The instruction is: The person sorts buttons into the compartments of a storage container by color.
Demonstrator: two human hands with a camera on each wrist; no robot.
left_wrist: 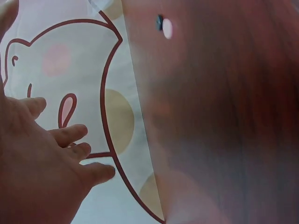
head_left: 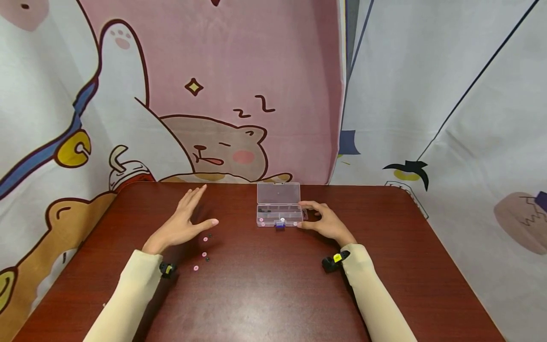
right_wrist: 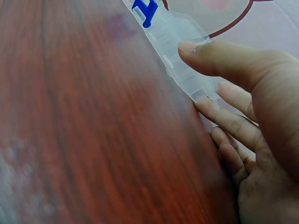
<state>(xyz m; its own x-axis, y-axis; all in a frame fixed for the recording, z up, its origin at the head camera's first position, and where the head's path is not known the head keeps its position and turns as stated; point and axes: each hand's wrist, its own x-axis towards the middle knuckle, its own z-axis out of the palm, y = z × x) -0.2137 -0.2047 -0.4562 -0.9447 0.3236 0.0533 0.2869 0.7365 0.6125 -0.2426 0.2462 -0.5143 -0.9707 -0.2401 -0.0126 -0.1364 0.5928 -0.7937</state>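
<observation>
A clear plastic compartment box (head_left: 269, 224) stands near the table's far edge with its lid (head_left: 278, 194) raised. Pink and dark small pieces lie in some compartments, and a blue latch (head_left: 279, 226) is on the front. My right hand (head_left: 328, 224) grips the box's right end, thumb at the near corner and fingers at the far side. In the right wrist view, the thumb (right_wrist: 215, 56) overlaps the clear plastic. My left hand (head_left: 179, 225) is left of the box, fingers spread and extended, holding nothing. Close by it lie small pink discs (head_left: 204, 254) and dark pieces (head_left: 207, 259).
The brown wooden table (head_left: 265, 294) reaches back to a cartoon-printed cloth (head_left: 295, 85) hanging behind it. Each wrist carries a small black camera, one on the left (head_left: 167, 270) and one on the right (head_left: 334, 261). A tiny pale piece (head_left: 104, 305) lies beside the left sleeve.
</observation>
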